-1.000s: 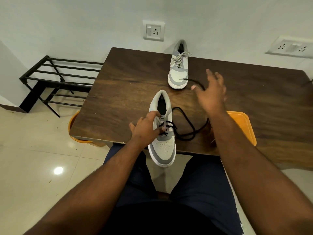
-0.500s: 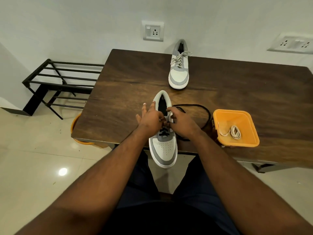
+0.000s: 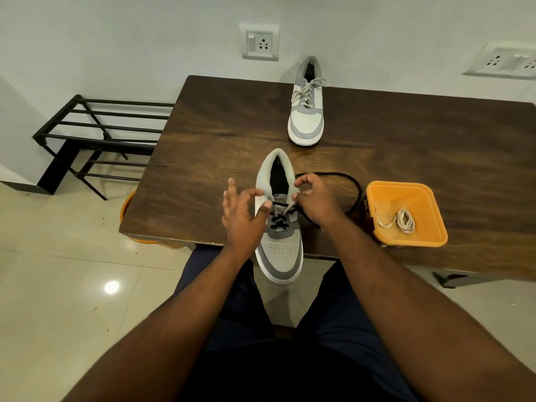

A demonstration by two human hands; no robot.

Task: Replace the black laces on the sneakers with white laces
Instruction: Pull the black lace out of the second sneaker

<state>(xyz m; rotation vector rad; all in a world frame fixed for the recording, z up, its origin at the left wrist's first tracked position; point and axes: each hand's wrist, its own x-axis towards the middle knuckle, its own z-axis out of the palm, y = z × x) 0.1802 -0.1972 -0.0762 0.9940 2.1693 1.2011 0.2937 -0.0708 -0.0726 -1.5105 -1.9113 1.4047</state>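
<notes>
— Near sneaker [image 3: 280, 248]?
— Lying at the front edge of the desk [image 3: 203, 146], toe hanging over the edge toward the lap, heel pointing away. Grey and white, tongue standing up, dark inside.

— Left hand [image 3: 242, 219]?
— Resting against the left side of that sneaker. Thumb pressed on the upper near the top eyelets, fingers [image 3: 232, 188] spread and mostly straight, not wrapped round anything.

— Right hand [image 3: 314, 198]?
— At the right side of the collar, fingers curled, pinching the black lace [image 3: 352, 188] near the top eyelets. Exact spot of the pinch hidden by the hand.

— And the black lace itself?
— Crossed through the lower eyelets only, upper eyelets free. Loose part running out to the right in a loop on the desk, reaching just beside the orange container [image 3: 406, 214].

— Inside the container?
— A white lace [image 3: 403, 221], bundled in a small coil, lying on the bottom. Container standing near the front edge, right of the near sneaker.

— Second sneaker [image 3: 306, 111]?
— Far side of the desk, near the wall, toe pointing toward the person. Laced in white, well apart from both hands.

— Around the desk?
— Black metal rack [image 3: 95, 132] on the floor at the left, two wall sockets [image 3: 259, 42] behind, tiled floor below.
</notes>
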